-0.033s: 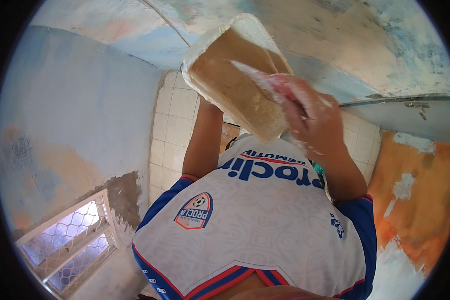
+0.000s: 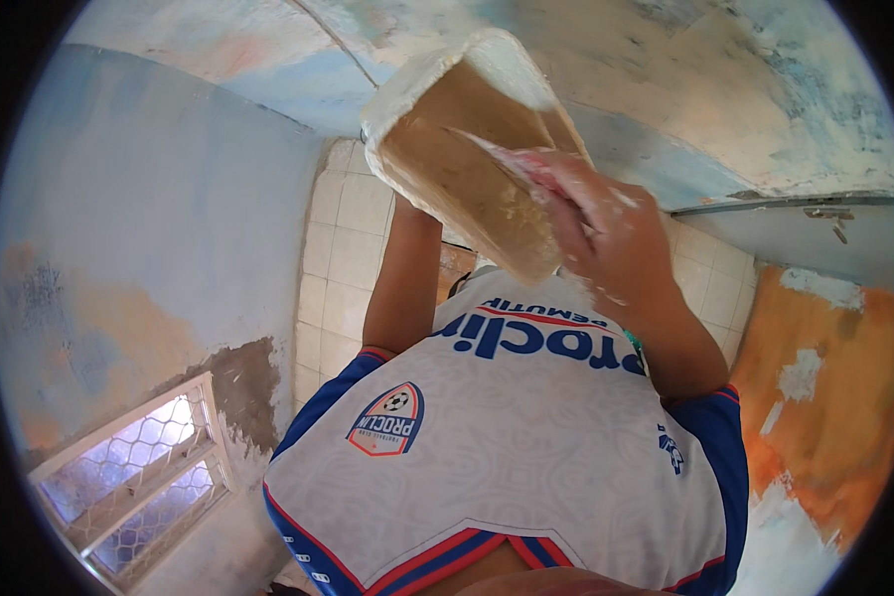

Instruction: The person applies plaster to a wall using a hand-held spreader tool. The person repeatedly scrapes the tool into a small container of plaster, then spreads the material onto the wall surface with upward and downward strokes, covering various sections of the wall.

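Note:
A rectangular mud pan (image 2: pixel 467 55), its rim caked white and its inside coated in beige plaster, is held up in front of my chest, tilted toward me. My left forearm (image 2: pixel 404 268) reaches up beneath its near side; the pan hides my left hand, which bears it from below. Fingers closed, my right hand (image 2: pixel 606 223) grips a putty knife (image 2: pixel 487 146) over the pan's right side. The pale blade points left into the pan, and red shows by the fingers. White plaster smears the fingers and wrist; motion blurs them slightly.
Patchy painted walls surround me: a blue-grey one (image 2: pixel 169 179) at left, a mottled one (image 2: pixel 685 89) ahead, and an orange patch (image 2: pixel 834 368) at right. A window with a wire grille (image 2: pixel 134 487) sits lower left. Pale floor tiles (image 2: pixel 328 268) show below the pan.
My right hand has shifted a little down and left with the putty knife, its blade lying slightly lower over the pan. The pan has barely moved.

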`<state>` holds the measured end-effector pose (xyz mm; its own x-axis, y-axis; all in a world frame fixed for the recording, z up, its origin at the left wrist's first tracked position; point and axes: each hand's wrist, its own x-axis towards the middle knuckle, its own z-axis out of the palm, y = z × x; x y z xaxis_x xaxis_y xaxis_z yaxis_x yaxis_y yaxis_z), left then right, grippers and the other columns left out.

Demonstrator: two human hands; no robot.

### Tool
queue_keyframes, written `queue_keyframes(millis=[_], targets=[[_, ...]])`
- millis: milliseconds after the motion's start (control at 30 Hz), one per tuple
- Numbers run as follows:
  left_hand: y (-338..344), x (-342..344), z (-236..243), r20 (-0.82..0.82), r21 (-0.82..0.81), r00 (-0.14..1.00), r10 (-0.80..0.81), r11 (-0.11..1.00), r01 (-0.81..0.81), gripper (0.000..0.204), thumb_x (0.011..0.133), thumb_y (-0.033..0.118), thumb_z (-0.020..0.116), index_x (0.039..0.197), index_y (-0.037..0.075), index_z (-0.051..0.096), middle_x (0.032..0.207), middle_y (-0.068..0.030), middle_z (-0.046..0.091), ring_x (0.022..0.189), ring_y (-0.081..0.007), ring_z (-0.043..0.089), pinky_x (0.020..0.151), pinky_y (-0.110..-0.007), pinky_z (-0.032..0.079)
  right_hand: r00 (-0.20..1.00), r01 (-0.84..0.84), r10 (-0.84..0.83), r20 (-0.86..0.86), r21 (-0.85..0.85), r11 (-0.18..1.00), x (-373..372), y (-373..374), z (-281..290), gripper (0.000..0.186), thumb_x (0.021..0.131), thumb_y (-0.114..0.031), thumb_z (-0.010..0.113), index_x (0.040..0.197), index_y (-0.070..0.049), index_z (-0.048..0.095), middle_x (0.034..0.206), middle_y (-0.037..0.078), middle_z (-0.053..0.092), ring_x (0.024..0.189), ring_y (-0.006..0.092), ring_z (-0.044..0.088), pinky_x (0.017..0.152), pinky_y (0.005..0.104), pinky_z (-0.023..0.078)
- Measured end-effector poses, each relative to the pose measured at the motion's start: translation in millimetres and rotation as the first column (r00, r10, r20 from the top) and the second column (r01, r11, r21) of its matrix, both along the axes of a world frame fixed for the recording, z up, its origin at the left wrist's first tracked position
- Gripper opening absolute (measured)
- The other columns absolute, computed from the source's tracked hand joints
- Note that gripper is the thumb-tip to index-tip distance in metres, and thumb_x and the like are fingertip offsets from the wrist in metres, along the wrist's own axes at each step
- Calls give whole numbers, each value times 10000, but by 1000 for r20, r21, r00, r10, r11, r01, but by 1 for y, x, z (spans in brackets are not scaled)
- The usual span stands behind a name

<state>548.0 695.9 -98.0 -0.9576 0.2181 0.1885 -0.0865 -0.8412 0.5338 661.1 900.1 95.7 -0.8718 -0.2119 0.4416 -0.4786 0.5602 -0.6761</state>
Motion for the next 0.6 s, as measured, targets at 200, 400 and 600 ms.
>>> queue_keyframes(millis=[200, 400, 600], targets=[[-28, 26, 5, 4, -19, 999, 32, 999, -32, 568, 965, 434, 480, 1401, 75, 415, 1373, -126, 508, 1243, -306, 514, 1015, -479, 462, 996, -55, 61, 73, -81, 995, -13, -39, -21, 302, 900, 7, 539, 1187, -53, 612, 914, 200, 684, 745, 345, 669, 679, 367, 527], [-45, 42, 5, 11, -45, 999, 44, 998, -43, 572, 964, 438, 479, 1402, 76, 414, 1374, -126, 507, 1242, -307, 514, 1014, -480, 462, 956, -154, 187, 225, -154, 976, -8, -40, -33, 343, 905, -13, 543, 1239, -65, 599, 896, 222, 669, 728, 334, 659, 679, 368, 509], [-47, 52, 6, 28, -74, 999, 43, 996, -41, 576, 963, 443, 478, 1403, 77, 414, 1375, -126, 506, 1241, -309, 515, 1013, -481, 462, 936, -108, 168, 309, -203, 973, 4, -34, -30, 317, 913, -52, 563, 1229, -48, 591, 853, 207, 658, 624, 312, 572, 630, 343, 476]])
